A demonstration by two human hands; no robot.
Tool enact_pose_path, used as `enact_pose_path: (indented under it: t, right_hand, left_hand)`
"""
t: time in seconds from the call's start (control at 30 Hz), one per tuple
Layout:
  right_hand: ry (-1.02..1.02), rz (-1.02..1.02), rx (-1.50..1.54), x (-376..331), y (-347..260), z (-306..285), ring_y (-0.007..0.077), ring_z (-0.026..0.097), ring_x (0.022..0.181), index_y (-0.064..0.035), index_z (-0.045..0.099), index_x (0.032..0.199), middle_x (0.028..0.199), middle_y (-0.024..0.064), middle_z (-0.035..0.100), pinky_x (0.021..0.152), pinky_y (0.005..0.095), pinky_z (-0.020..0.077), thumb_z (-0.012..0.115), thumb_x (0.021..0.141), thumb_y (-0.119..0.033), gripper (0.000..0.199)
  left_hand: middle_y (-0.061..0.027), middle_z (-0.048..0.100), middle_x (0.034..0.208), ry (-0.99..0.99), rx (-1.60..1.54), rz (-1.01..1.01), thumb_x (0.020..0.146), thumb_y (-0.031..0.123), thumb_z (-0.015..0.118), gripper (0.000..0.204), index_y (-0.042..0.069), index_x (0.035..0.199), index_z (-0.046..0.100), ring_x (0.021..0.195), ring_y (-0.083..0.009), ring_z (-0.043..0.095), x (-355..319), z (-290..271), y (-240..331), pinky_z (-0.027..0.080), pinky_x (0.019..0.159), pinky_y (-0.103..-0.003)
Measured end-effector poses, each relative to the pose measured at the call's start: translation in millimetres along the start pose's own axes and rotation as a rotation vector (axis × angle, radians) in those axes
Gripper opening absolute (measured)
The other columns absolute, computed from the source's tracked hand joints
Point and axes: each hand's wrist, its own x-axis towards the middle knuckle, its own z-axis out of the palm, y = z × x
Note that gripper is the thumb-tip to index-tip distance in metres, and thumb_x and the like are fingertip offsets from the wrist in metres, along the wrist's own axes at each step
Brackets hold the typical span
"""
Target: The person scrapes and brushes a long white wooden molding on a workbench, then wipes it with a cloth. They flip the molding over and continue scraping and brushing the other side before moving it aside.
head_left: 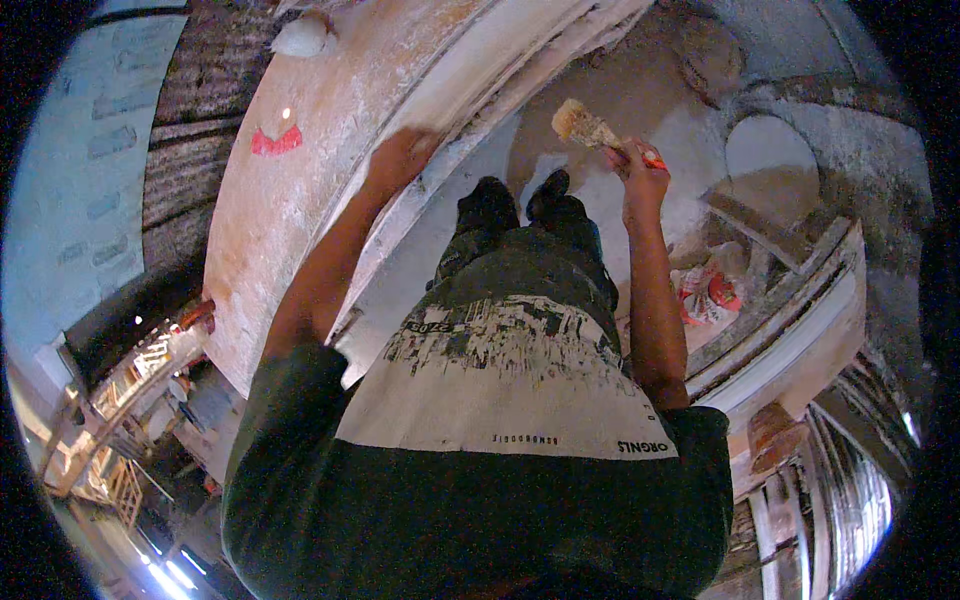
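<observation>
In my right hand is a paintbrush with wide, pale yellowish bristles and an orange-red handle end showing by my fingers. Its bristles point up and to the left, in the air over the floor, touching nothing I can see. My left hand lies on the raised, ridged edge of a large, pale curved panel, fingers stretched along it and blurred. The panel is stained brownish and has a red mark on it.
A white lump sits at the panel's far end. On the right are a red-and-white bag, a wooden plank and another curved moulded piece. My shoes stand on the dusty floor. Timber framing is at lower left.
</observation>
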Motion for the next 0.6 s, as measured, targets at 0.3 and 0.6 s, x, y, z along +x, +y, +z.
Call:
enact_pose_path:
  t: [0.3,0.6]
  right_hand:
    - [0.074,0.015,0.058,2,3,-20,0.026,0.066,0.081,0.0017,0.054,0.104,0.09,0.0139,0.062,0.07,0.0324,0.0547,0.057,0.086,-0.009,0.021]
    - [0.14,-0.02,0.025,27,-24,-25,0.0259,0.066,0.08,0.0014,0.056,0.099,0.09,0.0123,0.063,0.07,0.0323,0.0543,0.058,0.085,-0.01,0.018]
  left_hand:
    - [-0.0134,0.062,0.1,-0.06,0.06,0.103,0.084,0.029,0.056,0.026,0.013,0.104,0.06,0.086,-0.0329,0.062,-34,-12,-9,0.05,0.074,-0.042]
    - [-0.0142,0.063,0.102,-0.039,0.08,0.211,0.086,0.038,0.051,0.034,0.013,0.109,0.059,0.09,-0.0322,0.061,73,-7,47,0.049,0.077,-0.043]
